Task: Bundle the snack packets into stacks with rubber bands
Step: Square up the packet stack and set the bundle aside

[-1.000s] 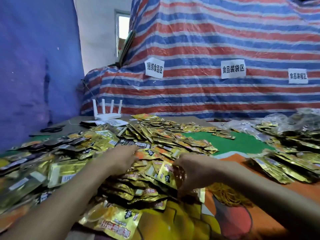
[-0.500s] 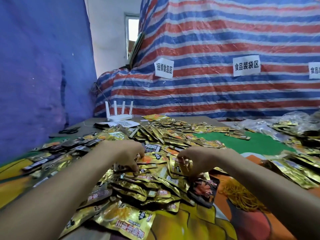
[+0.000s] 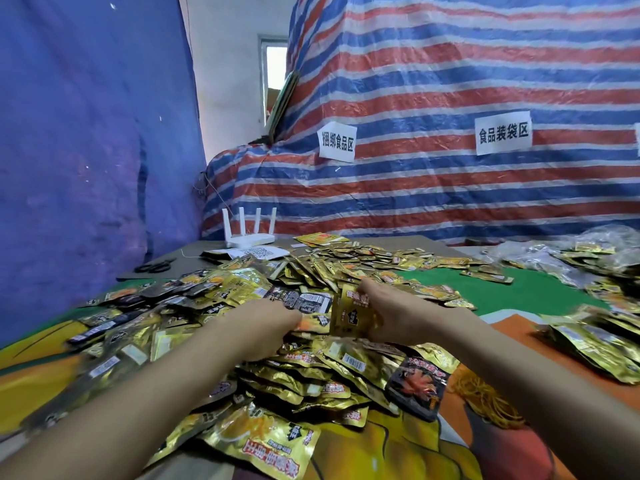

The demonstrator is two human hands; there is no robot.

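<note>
Head camera looked down over both bare forearms to a printed tablecloth (image 3: 388, 452) buried under a heap of snack packets (image 3: 311, 372), mostly gold foil, with one black packet (image 3: 419, 384) bearing a red picture lying at the heap's right edge. The right hand (image 3: 393, 315) clasped a small stack of gold packets (image 3: 349, 311), held upright on edge just above the middle of the heap, thumb over the top and fingers wrapped behind. The left hand (image 3: 265, 325) lay knuckles-up on the heap just beside that stack, its fingertips buried among the packets, so whether it grasped anything could not be told. A loose tangle of yellow rubber bands (image 3: 485, 401) sat on the cloth under the right forearm, touching the black packet's side. More gold packets (image 3: 595, 344) were piled well apart at the right edge, beyond a patch of green mat (image 3: 526, 292), and crumpled clear plastic bags (image 3: 540, 249) lay farther back on that side. At the far left of the table stood a white router (image 3: 247, 232) with four upright antennas, a printed sheet (image 3: 249, 252) in front of it and black scissors (image 3: 156, 265) to its left. Behind rose a red, white and blue striped tarp (image 3: 450, 81) with two white paper signs (image 3: 337, 142) pinned on, and a blue cloth (image 3: 86, 133) hung at the left.
</note>
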